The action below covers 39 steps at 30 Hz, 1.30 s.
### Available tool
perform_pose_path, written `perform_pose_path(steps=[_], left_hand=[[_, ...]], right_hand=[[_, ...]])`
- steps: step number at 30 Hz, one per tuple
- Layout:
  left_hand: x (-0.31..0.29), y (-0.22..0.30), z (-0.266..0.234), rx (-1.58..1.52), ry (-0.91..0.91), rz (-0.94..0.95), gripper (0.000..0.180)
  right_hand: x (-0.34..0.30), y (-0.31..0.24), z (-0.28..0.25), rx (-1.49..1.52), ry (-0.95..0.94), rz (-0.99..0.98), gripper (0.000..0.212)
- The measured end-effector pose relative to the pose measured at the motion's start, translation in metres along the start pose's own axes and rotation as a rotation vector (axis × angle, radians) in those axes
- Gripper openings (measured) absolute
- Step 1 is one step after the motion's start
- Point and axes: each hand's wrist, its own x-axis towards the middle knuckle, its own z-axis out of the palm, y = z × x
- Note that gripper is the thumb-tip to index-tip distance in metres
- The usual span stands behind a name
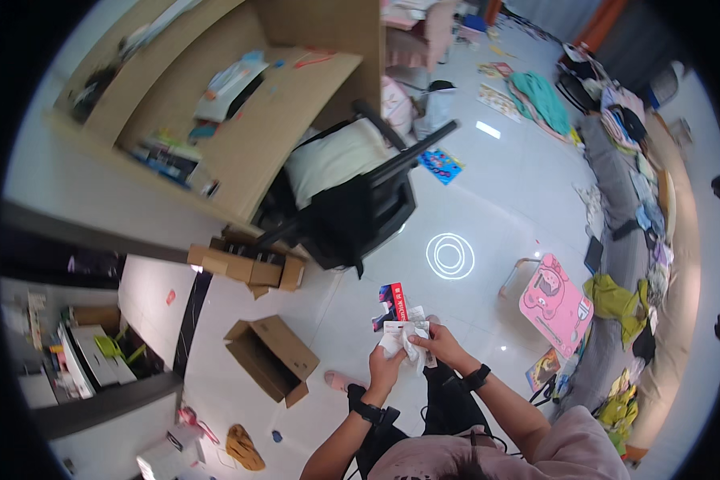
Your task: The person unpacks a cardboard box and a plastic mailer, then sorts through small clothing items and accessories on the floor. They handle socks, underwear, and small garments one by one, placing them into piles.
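Note:
Both my hands meet over the floor in front of my legs. My left hand (385,370) grips the left side of a crumpled white piece of paper or thin plastic (415,358); I cannot tell which. The fingers of my right hand (442,347) pinch its right side. Just beyond my fingers is a flat red and dark printed package (391,304), with a white card (393,326) overlapping its near end. Whether the package is held or lies lower down cannot be made out. Dark bands circle both wrists.
An open cardboard box (272,358) stands on the floor to the left, with another carton (252,264) beyond it. A black office chair (352,200) is by the wooden desk (296,120). Rightward are a pink folding table (556,304) and a clothes-strewn grey sofa (604,160).

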Motion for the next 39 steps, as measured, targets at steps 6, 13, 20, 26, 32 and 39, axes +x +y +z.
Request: perform_pose_path(steps=[6,13,20,26,32,39], left_hand=[[0.061,0.079,0.143,0.095,-0.129,0.176,0.037],[0.133,0.161,0.268,0.302,-0.364,0.206,0.039],[0.233,0.233,0.356,0.198,-0.677,0.147,0.046],[0.349,0.308,0.453,-0.155,-0.654,-0.162,0.048],[0.474,0.356,0.511,-0.279,-0.505,-0.173,0.038],[0.645,0.333,0.52,-0.127,-0.32,-0.311,0.035]], right_hand=[[-0.024,-0.027,-0.155,0.367,0.062,-0.095,0.04],[-0.02,-0.044,-0.271,0.619,0.348,-0.268,0.038],[0.022,-0.074,-0.378,0.862,0.515,-0.321,0.039],[0.068,-0.138,-0.493,0.937,0.715,-0.402,0.036],[0.102,-0.194,-0.602,0.978,0.859,-0.392,0.039],[0.159,-0.221,-0.698,1.054,0.907,-0.323,0.038]])
